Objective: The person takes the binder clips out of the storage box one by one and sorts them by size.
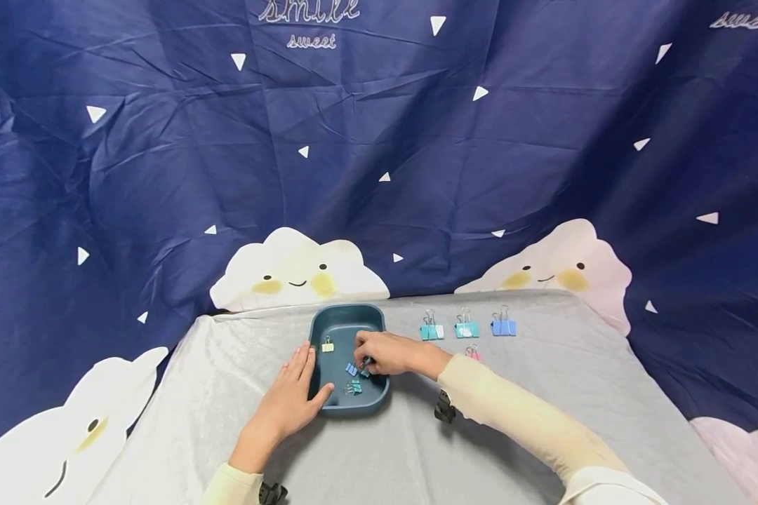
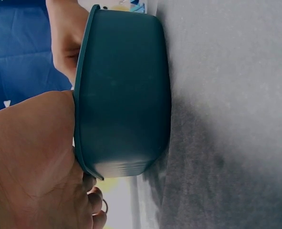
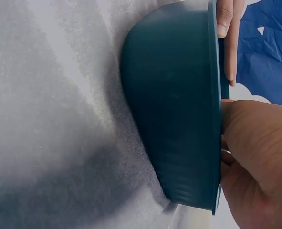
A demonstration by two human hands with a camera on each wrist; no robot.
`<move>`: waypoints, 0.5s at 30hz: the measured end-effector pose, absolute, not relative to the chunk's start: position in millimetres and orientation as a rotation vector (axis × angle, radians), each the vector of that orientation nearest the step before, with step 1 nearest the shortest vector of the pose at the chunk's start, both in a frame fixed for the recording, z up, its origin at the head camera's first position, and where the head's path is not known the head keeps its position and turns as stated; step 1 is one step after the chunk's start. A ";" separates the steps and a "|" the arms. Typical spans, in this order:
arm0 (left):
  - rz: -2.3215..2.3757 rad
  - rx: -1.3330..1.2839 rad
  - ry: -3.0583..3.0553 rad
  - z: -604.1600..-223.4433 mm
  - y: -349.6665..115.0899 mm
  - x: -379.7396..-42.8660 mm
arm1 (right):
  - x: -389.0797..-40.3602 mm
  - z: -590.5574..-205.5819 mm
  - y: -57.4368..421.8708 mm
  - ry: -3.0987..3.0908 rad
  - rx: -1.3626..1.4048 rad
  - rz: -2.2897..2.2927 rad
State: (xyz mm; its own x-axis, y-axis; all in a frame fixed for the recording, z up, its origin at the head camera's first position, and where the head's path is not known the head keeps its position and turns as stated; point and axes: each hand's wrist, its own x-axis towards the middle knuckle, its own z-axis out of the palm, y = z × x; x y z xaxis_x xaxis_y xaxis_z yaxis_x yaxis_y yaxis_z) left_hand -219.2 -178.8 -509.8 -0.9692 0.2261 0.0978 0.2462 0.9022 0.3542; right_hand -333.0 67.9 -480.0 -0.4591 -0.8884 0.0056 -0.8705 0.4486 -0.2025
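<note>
A dark teal plastic tray (image 1: pixel 347 412) holds several small binder clips. My left hand (image 1: pixel 290 396) rests against its left rim with fairly straight fingers, the thumb reaching over the near left corner. Inside the tray, my right hand (image 1: pixel 382 352) has its fingers curled down and pinches a small teal binder clip (image 1: pixel 365 372), partly hidden by the fingertips. Beside that clip lie a blue binder clip (image 1: pixel 351 369) and another teal clip (image 1: pixel 355 387). A pale yellow binder clip (image 1: pixel 328 346) sits near the left wall. In the right wrist view, the tray wall (image 3: pixel 174 105) hides my right fingertips.
Right of the tray, two teal binder clips (image 1: pixel 432 332) and a blue binder clip (image 1: pixel 504 327) stand in a row on the grey cloth (image 1: pixel 480 456). A pink binder clip (image 1: pixel 474 353) lies nearer, partly behind the right forearm. A dark blue curtain (image 1: pixel 354 140) hangs behind.
</note>
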 end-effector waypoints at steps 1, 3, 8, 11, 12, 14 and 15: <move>-0.569 -0.374 -3.013 -509.6 -178.6 -219.4 | -333.3 -479.8 68.5 2.584 -1.592 -0.274; -0.568 -0.373 -3.013 -509.4 -178.7 -219.9 | -333.7 -479.0 69.3 2.581 -1.620 -0.284; -0.557 -0.373 -3.012 -508.3 -178.6 -220.2 | -333.8 -476.4 71.1 2.594 -1.614 -0.300; -0.556 -0.370 -3.012 -508.5 -178.3 -219.5 | -333.5 -475.7 73.0 2.588 -1.600 -0.328; -0.559 -0.370 -3.012 -508.7 -178.2 -219.3 | -333.4 -475.7 73.7 2.584 -1.602 -0.338; -0.560 -0.370 -3.012 -509.0 -177.9 -218.7 | -333.5 -475.8 75.3 2.576 -1.611 -0.353; -0.563 -0.370 -3.012 -509.3 -177.8 -218.7 | -333.9 -476.1 76.1 2.573 -1.618 -0.362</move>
State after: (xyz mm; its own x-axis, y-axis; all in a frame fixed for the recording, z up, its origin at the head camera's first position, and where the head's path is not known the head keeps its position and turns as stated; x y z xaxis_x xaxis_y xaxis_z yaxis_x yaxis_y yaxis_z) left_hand -218.7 -177.8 -509.3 -0.9699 0.2235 0.0971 0.2435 0.9050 0.3489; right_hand -333.9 76.1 -476.1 -0.4387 -0.8968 0.0577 -0.8778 0.4140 -0.2410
